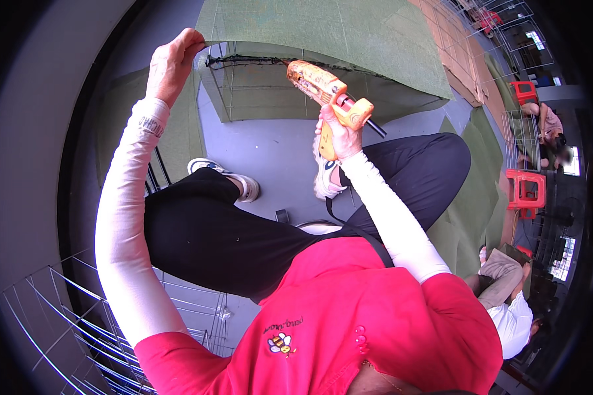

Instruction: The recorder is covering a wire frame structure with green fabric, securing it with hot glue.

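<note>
At the upper left, my left hand [172, 66] is closed in a pinch on the corner of a green mesh sheet [323, 26], lifting its edge. My right hand [341, 135] grips a worn orange hot glue gun [316, 80], with a black glue stick [376, 128] poking out of its back. The gun's nozzle end is close to a dark, uneven strip [247, 61] along a wire grid frame [227, 92] under the raised sheet. Whether the nozzle touches the strip, I cannot tell.
A wire rack [92, 336] stands at my lower left. More green sheet [471, 197] lies on the floor to my right, near brown cardboard [458, 59]. Red stools [526, 189] and two people [507, 316] sit farther right, with wire frames around them.
</note>
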A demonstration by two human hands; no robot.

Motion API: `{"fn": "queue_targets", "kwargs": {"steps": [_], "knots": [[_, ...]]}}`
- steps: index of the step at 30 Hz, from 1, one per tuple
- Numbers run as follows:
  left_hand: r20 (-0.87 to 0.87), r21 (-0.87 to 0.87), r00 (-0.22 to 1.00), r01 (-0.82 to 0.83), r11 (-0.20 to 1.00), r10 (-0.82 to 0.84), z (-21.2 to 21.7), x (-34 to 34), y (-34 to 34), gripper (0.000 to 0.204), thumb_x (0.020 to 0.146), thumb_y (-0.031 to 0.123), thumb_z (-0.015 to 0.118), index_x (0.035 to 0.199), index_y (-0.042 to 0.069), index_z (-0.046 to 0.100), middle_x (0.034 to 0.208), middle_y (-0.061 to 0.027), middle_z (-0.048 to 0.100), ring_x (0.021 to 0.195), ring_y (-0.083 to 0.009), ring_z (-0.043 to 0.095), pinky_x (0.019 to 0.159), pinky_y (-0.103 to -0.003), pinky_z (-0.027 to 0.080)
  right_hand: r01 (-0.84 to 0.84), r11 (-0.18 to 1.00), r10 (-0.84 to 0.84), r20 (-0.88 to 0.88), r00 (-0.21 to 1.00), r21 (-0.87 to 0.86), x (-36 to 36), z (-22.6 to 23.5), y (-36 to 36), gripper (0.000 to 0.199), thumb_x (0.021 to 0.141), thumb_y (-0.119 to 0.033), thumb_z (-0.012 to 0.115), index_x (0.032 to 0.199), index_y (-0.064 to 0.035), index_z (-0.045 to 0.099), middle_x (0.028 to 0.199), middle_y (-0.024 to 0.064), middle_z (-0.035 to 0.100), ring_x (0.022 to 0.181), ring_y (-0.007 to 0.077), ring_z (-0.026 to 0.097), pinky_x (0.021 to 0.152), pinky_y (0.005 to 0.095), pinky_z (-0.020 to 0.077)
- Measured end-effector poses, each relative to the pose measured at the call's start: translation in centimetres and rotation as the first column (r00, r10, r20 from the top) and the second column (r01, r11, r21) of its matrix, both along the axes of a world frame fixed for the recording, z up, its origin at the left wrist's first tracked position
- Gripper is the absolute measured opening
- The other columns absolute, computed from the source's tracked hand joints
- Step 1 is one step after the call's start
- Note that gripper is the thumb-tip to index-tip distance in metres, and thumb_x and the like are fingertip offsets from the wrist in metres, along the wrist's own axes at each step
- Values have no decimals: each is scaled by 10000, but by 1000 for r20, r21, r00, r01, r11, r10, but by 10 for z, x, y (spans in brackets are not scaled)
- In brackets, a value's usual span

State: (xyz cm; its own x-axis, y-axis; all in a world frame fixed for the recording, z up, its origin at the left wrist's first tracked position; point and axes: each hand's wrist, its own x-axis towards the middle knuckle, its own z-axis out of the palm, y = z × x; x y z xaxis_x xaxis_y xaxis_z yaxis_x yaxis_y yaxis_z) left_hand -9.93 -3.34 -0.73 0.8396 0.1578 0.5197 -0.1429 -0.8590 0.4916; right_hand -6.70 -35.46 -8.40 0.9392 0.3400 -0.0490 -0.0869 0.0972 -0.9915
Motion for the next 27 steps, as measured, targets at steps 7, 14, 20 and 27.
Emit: {"fn": "queue_targets", "kwargs": {"steps": [7,14,20,27], "knots": [[-11,-4,1000,-7,1000,7,4,-2,-5,87,838,126,582,872,52,553,771,-117,622,684,-277,618,620,-316,482,-22,999,22,7,1000,34,-5,11,14,374,785,-311,690,963,-24,531,712,17,545,551,99,548,505,247,478],[-37,7,999,-12,1000,12,0,-2,2,87,841,93,578,901,35,552,788,-108,630,703,-225,631,646,-274,483,10,999,-10,-10,1000,35,-2,1,5,342,807,-268,669,993,-25,517,723,22,539,546,99,542,491,249,476],[-49,3,999,-5,1000,5,-4,-1,2,92,841,96,579,906,36,553,793,-109,632,709,-222,634,645,-273,485,15,1000,-14,-36,999,23,-1,-2,0,323,813,-262,664,968,-20,517,709,25,539,541,101,542,485,251,473],[-68,12,998,-19,1000,20,2,0,1,91,844,93,572,909,33,553,799,-108,635,716,-219,637,650,-270,484,1,996,1,-28,1000,91,-4,-1,0,343,823,-303,645,975,-27,510,717,28,532,554,105,542,496,250,475]]}}
